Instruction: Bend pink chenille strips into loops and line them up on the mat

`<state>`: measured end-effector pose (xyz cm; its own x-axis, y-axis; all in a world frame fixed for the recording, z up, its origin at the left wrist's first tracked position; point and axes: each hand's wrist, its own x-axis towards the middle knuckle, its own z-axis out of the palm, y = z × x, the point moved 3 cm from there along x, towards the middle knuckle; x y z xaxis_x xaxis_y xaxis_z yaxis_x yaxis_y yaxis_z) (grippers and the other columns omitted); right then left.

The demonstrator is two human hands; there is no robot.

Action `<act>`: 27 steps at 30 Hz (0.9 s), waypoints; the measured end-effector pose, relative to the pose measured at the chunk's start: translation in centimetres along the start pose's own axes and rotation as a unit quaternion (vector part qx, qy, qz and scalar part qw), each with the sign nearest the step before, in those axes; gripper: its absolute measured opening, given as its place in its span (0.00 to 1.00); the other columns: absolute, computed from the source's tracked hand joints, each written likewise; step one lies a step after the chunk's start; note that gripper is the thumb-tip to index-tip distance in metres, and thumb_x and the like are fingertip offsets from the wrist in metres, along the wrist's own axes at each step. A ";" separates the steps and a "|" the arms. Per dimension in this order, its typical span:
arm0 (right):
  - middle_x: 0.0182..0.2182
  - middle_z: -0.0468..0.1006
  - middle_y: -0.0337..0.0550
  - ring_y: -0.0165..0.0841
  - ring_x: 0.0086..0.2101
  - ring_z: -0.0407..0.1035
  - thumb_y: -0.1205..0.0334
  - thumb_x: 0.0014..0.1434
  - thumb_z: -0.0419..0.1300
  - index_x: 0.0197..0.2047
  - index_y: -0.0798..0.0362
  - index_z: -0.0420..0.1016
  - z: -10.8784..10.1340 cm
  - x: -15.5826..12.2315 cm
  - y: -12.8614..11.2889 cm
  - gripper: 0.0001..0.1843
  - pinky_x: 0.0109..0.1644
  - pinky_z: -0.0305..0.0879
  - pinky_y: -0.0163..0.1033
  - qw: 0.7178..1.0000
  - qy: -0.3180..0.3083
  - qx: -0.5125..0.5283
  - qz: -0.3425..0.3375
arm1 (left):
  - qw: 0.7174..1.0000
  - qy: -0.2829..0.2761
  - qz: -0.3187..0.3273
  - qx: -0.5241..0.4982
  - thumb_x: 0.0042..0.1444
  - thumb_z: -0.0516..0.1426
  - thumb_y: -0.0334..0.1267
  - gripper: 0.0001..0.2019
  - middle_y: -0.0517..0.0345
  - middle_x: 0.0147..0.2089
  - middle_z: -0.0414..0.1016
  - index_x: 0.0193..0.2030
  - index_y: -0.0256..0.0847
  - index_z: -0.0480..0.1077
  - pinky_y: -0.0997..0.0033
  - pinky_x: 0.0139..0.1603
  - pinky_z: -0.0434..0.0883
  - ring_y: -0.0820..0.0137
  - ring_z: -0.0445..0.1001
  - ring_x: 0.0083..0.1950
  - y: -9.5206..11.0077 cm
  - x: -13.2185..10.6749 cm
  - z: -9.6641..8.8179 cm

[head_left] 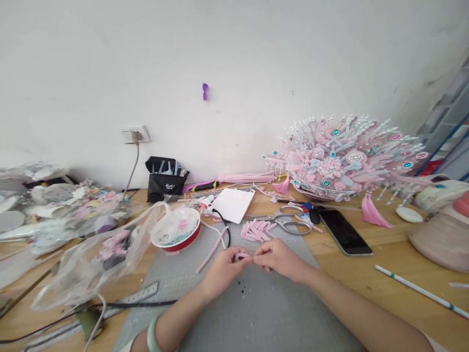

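Over the grey cutting mat [271, 313], my left hand [223, 266] pinches a short pink pipe cleaner [241, 255] bent into a loop. My right hand [280, 259] meets it from the other side, thumb and fingers closed at the loop's ends; the fingertips hide the ends. Just beyond my hands lies a pile of folded pink pipe-cleaner pieces [256, 231]. Scissors [293, 223] with grey handles rest behind that pile. A longer pink pipe cleaner [211, 253] lies left of my left hand.
A red-rimmed bowl [196, 233] of beads and a plastic bag [141, 239] stand left. A phone [344, 232] and striped stick [421, 291] lie right. Behind are a white card [234, 204], a black pouch [166, 186] and a large beaded pink headdress [340, 166].
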<state>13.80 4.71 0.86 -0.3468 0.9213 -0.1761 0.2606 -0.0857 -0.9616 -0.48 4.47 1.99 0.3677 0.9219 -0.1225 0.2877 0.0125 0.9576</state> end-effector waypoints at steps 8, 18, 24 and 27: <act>0.18 0.66 0.35 0.22 0.18 0.56 0.61 0.47 0.58 0.22 0.57 0.69 0.3 0.0 -0.1 0.08 0.21 0.51 0.29 0.992 -0.044 0.111 0.038 | 0.998 -0.007 -0.011 -0.067 0.45 0.55 0.44 0.11 0.67 0.18 0.58 0.23 0.36 0.66 0.77 0.21 0.51 0.78 0.53 0.20 -0.3 0.2 -0.2; 0.30 0.74 0.43 0.32 0.32 0.65 0.67 0.57 0.49 0.34 0.53 0.70 0.1 -1.8 -1.8 0.09 0.36 0.58 0.36 0.761 0.102 -0.483 -0.422 | 0.908 -0.070 -0.148 -0.386 0.41 0.61 0.34 0.08 0.66 0.19 0.59 0.20 0.33 0.65 0.77 0.24 0.56 0.82 0.54 0.19 -1.6 -0.4 1.1; 0.27 0.73 0.40 0.30 0.29 0.63 0.66 0.56 0.50 0.31 0.55 0.68 0.2 -2.0 -2.1 0.06 0.33 0.56 0.35 0.694 0.121 -0.512 -0.491 | 0.862 -0.100 -0.217 -0.447 0.44 0.58 0.28 0.06 0.65 0.20 0.62 0.21 0.31 0.65 0.78 0.25 0.59 0.84 0.54 0.17 -1.9 -0.6 1.3; 0.25 0.72 0.39 0.29 0.27 0.63 0.66 0.56 0.51 0.29 0.54 0.67 0.3 -2.1 -2.2 0.06 0.32 0.56 0.35 0.689 0.119 -0.516 -0.495 | 0.851 -0.112 -0.243 -0.453 0.44 0.57 0.28 0.05 0.66 0.19 0.61 0.21 0.31 0.65 0.78 0.24 0.59 0.84 0.55 0.16 -2.1 -0.7 1.3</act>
<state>13.64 2.86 3.31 -0.6902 0.3805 0.6155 0.5462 0.8318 0.0984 -0.15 3.31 -0.24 0.5878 0.6274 -0.5108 -0.3082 0.7574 0.5756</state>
